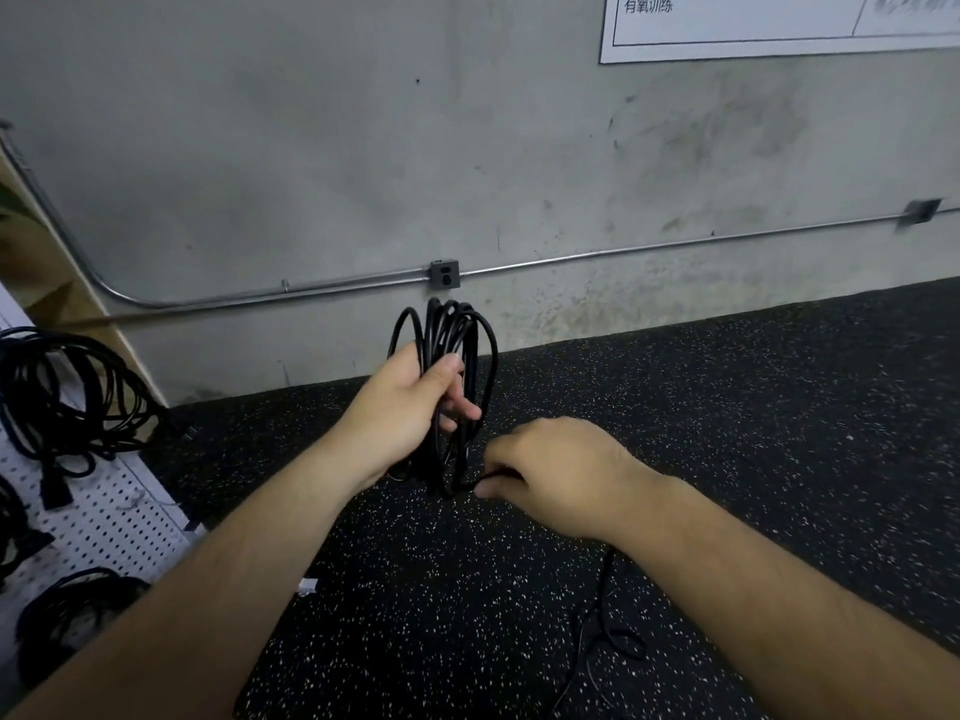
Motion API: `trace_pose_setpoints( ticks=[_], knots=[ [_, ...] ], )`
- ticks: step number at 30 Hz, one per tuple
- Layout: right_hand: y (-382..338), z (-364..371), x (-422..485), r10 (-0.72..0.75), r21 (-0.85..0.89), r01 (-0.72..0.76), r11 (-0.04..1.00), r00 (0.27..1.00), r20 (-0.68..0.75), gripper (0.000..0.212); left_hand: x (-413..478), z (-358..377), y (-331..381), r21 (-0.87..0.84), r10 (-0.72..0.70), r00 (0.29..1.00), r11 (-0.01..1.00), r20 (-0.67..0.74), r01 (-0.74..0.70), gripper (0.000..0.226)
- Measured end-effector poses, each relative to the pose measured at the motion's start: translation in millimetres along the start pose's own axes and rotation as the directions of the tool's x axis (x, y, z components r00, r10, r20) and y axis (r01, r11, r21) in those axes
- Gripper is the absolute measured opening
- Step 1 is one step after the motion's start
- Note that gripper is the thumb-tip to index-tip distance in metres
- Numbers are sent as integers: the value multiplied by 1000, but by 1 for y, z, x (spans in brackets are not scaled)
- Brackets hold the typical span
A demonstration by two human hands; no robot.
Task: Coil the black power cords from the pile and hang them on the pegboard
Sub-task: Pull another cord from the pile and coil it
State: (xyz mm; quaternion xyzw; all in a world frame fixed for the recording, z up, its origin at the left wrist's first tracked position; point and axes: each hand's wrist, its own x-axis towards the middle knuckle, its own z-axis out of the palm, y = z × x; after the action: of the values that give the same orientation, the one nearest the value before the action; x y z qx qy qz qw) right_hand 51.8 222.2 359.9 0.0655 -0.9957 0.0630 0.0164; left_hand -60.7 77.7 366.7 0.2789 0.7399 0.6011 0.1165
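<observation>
the floor [727, 433] is black rubber flecked with white and runs back to a grey concrete wall [311, 174]. a loose black cord [605, 623] lies on it at the lower right in slack loops. a small white object [309, 585] sits near the white pegboard [109, 517], which bears coiled cords [62, 397].

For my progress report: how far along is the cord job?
Done: coiled cords hang on the pegboard. In hand: the left hand grips a coil, the right hand pinches its strand. Left: wind the loose tail on the floor, then hang it.
</observation>
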Motion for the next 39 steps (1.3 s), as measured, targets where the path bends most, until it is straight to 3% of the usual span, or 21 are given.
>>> trace_pose_setpoints(
  ticks=[2,5,7,10,11,13,16,18,21,24,28,31,34,37,39],
  knots=[
    [-1,-1,1,69,276,-82,958,996,56,16,0,5,-1,6,7,1000,1000,-7,-7,16],
    [11,-1,-4,33,703,-244,668,954,299,47,4,0,-2,-8,22,995,1000,-96,-23,18],
    [22,3,-11,-36,806,-243,539,950,310,56,9,-9,1,-38,25,983,999,-180,-33,19],
    [37,12,-18,-16,857,-278,434,949,316,36,16,-24,3,-96,14,959,994,-284,-43,19],
    [42,15,-19,9,829,-311,465,938,347,26,19,-28,2,-102,15,954,994,-299,-47,18],
    [48,22,-21,52,666,-384,640,886,461,13,22,-32,-2,-69,28,947,996,-320,-53,19],
    [50,30,-25,147,370,-400,838,820,553,13,26,-35,-7,-21,43,933,998,-357,-54,22],
    [50,29,-26,179,371,-365,854,876,448,18,28,-34,-9,24,58,937,998,-345,-53,21],
    [42,20,-23,158,352,-202,914,976,149,26,25,-27,-9,147,97,953,988,-286,-56,13],
    [31,6,-16,57,308,-18,951,991,-118,27,20,-16,-9,221,77,975,975,-206,-31,11],
    [22,-14,-8,80,486,15,874,982,-174,28,14,0,-10,214,36,997,977,-67,-21,11],
    [19,-18,-1,115,553,107,826,929,-351,23,4,10,-8,141,54,996,988,66,-63,12],
    [23,-18,5,271,649,142,748,827,-493,17,-4,16,-7,-93,-4,986,996,164,19,17],
    [24,-20,8,476,751,100,652,717,-509,32,-7,18,-6,-301,-6,964,949,266,89,35],
    [23,-21,8,520,768,77,636,692,-501,38,-9,19,-5,-361,2,945,924,328,124,35]
  ],
)
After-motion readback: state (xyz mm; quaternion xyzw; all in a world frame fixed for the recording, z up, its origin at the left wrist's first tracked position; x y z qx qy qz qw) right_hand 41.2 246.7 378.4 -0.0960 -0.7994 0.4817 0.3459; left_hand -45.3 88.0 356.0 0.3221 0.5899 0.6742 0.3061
